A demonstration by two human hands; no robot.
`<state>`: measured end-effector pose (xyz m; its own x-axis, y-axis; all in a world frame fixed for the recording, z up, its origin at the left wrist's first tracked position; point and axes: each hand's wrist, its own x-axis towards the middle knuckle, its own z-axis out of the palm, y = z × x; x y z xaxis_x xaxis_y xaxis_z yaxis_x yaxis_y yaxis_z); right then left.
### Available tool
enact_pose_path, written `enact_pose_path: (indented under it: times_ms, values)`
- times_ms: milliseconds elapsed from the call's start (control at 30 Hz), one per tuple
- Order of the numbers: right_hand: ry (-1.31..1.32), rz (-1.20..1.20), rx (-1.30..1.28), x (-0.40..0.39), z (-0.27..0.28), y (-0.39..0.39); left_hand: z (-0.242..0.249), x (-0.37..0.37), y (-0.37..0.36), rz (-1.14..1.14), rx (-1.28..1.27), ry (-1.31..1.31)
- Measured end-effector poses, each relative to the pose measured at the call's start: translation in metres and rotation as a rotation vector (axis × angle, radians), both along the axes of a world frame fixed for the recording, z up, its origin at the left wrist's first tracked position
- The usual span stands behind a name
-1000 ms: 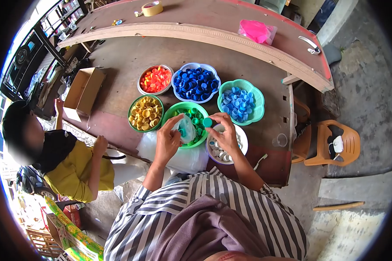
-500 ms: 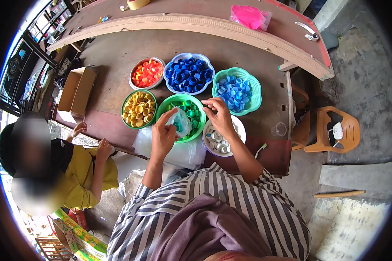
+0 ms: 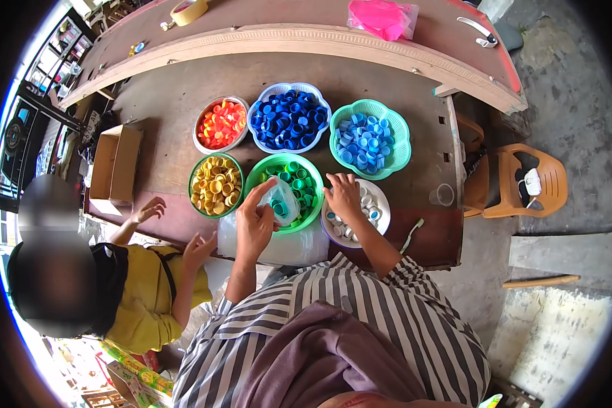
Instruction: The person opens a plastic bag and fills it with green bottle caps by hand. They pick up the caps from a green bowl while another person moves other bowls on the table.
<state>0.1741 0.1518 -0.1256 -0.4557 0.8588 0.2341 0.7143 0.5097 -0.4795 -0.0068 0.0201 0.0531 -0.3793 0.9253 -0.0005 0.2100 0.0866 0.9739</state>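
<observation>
Bag (image 3: pixel 289 197) lies at the left hand's (image 3: pixel 253 228) two o'clock, held by its fingers; right hand (image 3: pixel 343 196), at the white bowl's (image 3: pixel 387 212) eleven o'clock, I can't tell if gripping.

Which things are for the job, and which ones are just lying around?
Probably for the job:
small bag, held in the left hand
caps
bowls
clear plastic

Probably just lying around:
tape
brush
cup
pink bag
</observation>
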Motion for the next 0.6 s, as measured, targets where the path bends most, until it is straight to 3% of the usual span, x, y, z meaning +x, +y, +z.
enact_pose_path:
  times_ms: [100, 267, 333, 467, 600]
  values:
    - [-0.052, -0.001, 0.148, 0.002, -0.004, 0.006, -0.001, -0.001, 0.005, -0.019, 0.001, -0.009]
    - [-0.098, -0.054, 0.054, -0.019, -0.008, 0.022, -0.002, 0.000, 0.013, -0.062, -0.026, -0.023]
    - [-0.008, -0.090, 0.122, -0.024, -0.002, 0.032, -0.003, 0.001, 0.015, -0.064, -0.036, -0.013]
    - [-0.065, -0.159, 0.154, -0.010, 0.009, 0.057, -0.001, 0.004, 0.017, -0.082, -0.031, -0.005]
    - [0.081, -0.018, 0.048, 0.009, -0.011, 0.066, -0.001, 0.006, 0.019, -0.102, -0.056, -0.013]
